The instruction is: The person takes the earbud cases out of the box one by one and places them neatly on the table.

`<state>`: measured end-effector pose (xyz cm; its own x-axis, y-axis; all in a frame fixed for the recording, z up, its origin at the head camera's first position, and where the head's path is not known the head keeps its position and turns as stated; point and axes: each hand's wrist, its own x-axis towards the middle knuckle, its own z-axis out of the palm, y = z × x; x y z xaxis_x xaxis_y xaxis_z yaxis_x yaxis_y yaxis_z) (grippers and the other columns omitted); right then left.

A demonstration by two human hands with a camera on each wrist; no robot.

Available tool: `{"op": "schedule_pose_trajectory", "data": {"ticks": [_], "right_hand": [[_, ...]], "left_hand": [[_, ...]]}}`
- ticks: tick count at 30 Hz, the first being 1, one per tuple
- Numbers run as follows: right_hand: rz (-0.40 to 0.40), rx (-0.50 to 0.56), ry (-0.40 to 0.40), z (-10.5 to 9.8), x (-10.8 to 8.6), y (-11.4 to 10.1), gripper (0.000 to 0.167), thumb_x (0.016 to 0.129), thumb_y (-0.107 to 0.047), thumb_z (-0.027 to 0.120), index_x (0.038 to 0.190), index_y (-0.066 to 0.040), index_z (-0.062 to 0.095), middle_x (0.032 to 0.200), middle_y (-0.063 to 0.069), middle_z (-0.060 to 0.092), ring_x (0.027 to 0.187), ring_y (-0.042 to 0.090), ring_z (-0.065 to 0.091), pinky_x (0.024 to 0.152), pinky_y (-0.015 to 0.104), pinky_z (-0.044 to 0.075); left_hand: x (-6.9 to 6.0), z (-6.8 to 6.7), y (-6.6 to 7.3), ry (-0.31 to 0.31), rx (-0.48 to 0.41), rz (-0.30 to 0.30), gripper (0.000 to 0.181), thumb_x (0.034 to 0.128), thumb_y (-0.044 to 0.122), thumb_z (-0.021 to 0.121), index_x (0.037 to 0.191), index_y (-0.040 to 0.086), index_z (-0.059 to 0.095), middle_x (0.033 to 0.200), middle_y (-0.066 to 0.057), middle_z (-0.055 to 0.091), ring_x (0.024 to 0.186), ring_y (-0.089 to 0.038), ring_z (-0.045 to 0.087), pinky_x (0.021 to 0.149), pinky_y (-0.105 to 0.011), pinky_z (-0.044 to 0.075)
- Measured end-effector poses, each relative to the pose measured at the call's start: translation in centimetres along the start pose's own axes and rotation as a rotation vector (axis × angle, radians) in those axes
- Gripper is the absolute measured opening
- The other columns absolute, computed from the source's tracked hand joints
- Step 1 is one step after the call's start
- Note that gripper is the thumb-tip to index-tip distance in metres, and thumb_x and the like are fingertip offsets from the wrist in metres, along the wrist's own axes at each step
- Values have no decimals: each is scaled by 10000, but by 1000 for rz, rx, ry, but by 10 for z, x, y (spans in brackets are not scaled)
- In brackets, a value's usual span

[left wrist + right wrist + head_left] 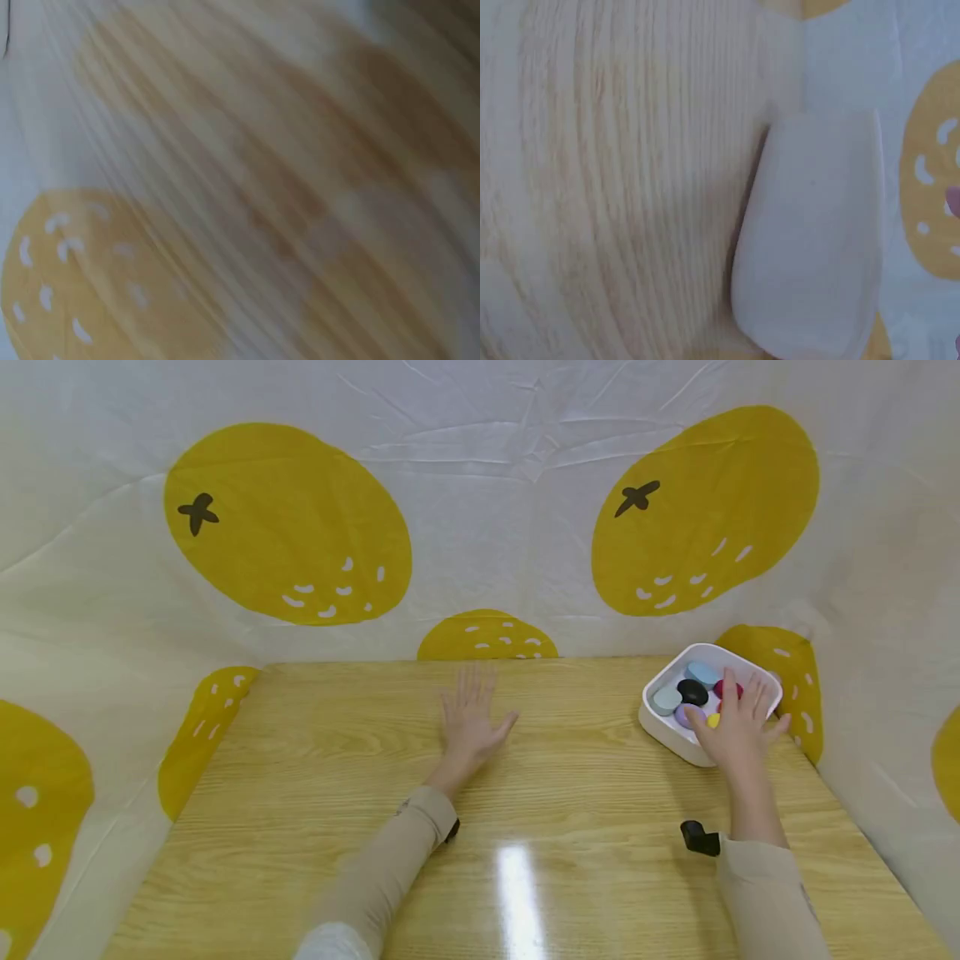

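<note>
A white tray at the table's back right holds several smooth stone-like pieces: a black one, a light blue one, a grey-green one, a purple one, and red and yellow ones partly hidden. Over the tray's near right part my right hand is spread, fingers apart; whether it touches anything cannot be told. My left hand, fingers straight and thumb out, is at the back middle of the table, holding nothing. In the right wrist view the tray's outer wall shows; the left wrist view is blurred.
The wooden table ends at the back against a white cloth with yellow fruit shapes, which also hangs at both sides. A black wrist-worn device sits at the right cuff.
</note>
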<state>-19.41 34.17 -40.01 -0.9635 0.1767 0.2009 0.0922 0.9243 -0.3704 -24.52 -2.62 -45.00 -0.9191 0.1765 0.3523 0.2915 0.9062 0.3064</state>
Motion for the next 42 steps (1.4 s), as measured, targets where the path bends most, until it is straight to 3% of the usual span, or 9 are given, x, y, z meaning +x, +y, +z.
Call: {"op": "schedule_pose_trajectory", "data": {"ticks": [5,9,23,36,42], "right_hand": [[85,-14,-9,-1,-9,23,875,890,-507,418,1447,-113,-129,1425,203,-312,1284,425,-289,889,713,-167],[127,27,-19,1,-12,34,876,895,-450,453,1443,-92,-130,1414,215,-324,1274,452,-287,878,720,-167],[223,105,-86,11,-15,55,918,896,-445,460,1417,-79,-201,1373,274,-345,1235,467,-330,855,726,-179],[308,187,-168,19,-15,61,939,895,-505,395,1380,-36,-259,1364,285,-351,1234,485,-311,838,750,-144],[331,199,-217,22,-15,64,900,909,-465,358,1360,-8,-272,1352,293,-361,1223,481,-326,846,747,-141]], "left_hand": [[10,23,39,-59,-17,31,735,878,594,367,1477,260,102,1527,-17,-59,1382,-214,-131,1061,-546,-60],[17,35,67,-108,40,55,714,891,602,325,1477,260,101,1530,-15,-31,1386,-225,-114,1068,-534,-48],[38,63,152,-271,149,74,700,883,647,250,1468,334,29,1537,35,-5,1395,-212,-64,1087,-501,-3],[31,74,196,-408,169,204,603,893,635,211,1439,436,50,1529,110,-8,1397,-150,-52,1098,-457,67],[26,75,200,-447,162,168,577,895,639,190,1434,442,129,1527,123,-2,1397,-153,-43,1100,-455,54]]}}
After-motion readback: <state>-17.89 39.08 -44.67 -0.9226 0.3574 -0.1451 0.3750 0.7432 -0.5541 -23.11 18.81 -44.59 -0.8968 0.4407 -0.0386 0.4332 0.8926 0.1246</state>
